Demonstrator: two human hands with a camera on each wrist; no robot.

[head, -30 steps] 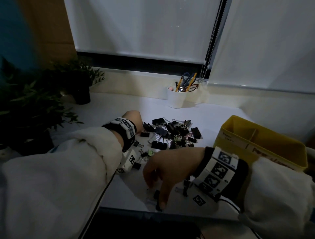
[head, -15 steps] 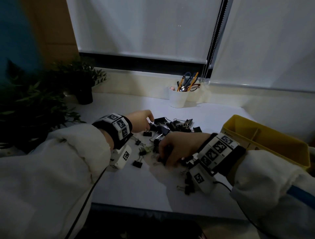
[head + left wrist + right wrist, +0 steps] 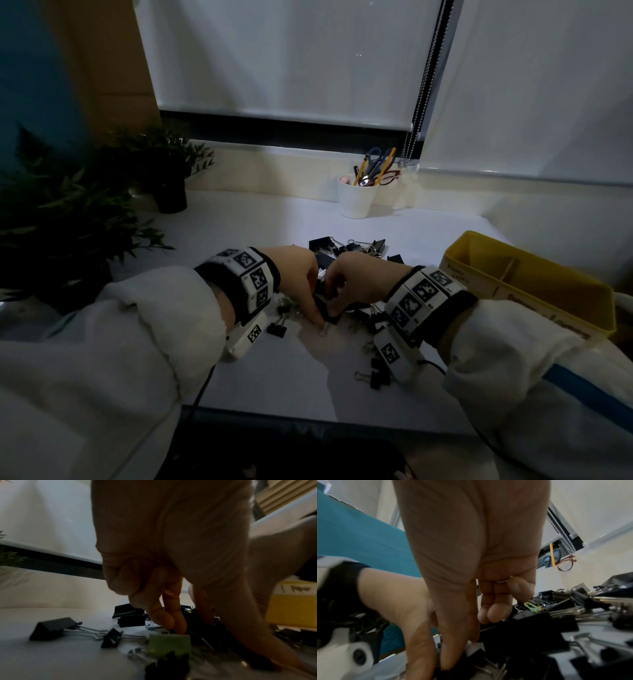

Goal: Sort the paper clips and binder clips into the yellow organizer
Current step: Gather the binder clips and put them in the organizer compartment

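A pile of black binder clips [image 3: 346, 248] lies on the white table [image 3: 274, 373], with loose ones [image 3: 375, 375] nearer me. My left hand [image 3: 315, 313] and right hand [image 3: 335, 306] meet over the pile's near side. The left fingers [image 3: 173, 620] reach down into the clips opposite the thumb, with black clips between them. The right hand [image 3: 460, 653] pinches a black binder clip [image 3: 471, 660] with thumb and forefinger; its other fingers are curled. A green clip [image 3: 169, 645] and a yellow-green paper clip [image 3: 531, 606] lie among them. The yellow organizer [image 3: 555, 308] stands right.
A white cup [image 3: 356, 202] with scissors and pencils stands at the back by the window sill. Dark potted plants [image 3: 68, 219] fill the left side. The table's front edge [image 3: 308, 416] runs close below my wrists.
My right hand moved up from the table's front edge to the pile. My left hand swung right to meet it, and both now touch the same clips.
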